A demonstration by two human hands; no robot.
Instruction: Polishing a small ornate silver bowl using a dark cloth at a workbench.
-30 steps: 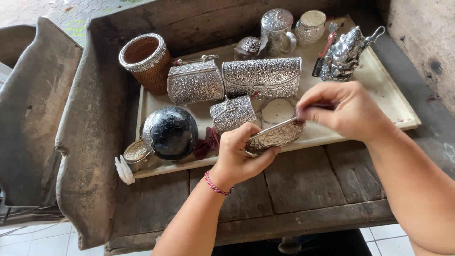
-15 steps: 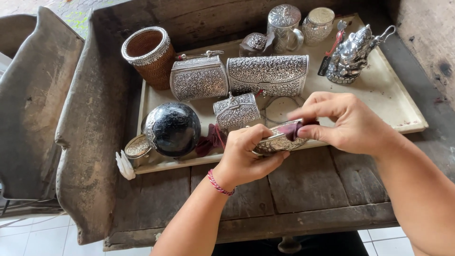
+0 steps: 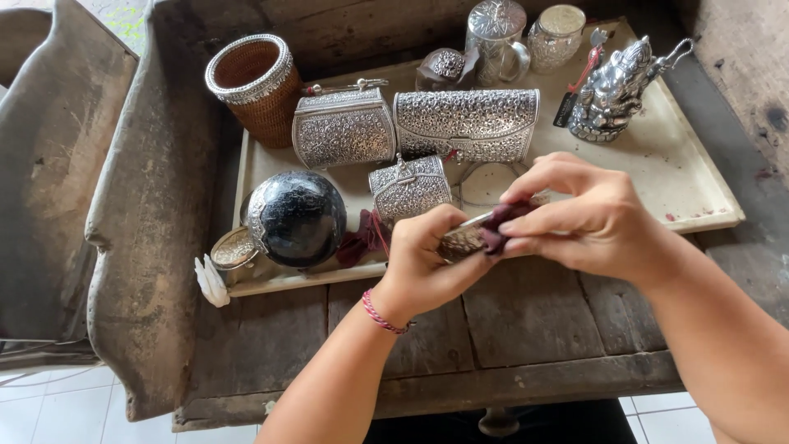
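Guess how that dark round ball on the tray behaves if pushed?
The ball probably rolls: it looks round with no flat base showing. Its glossy surface suggests a slippery grip. The tray rim might stop it.

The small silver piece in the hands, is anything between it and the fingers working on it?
Only a dark red cloth: the right hand presses it onto the small silver piece with the fingertips. The left hand holds the piece directly, bare fingers on metal. Nothing else on the tray intrudes.

small embossed silver case (image 3: 462, 241) | held level above table edge | dark red cloth (image 3: 496, 228) pressed on top
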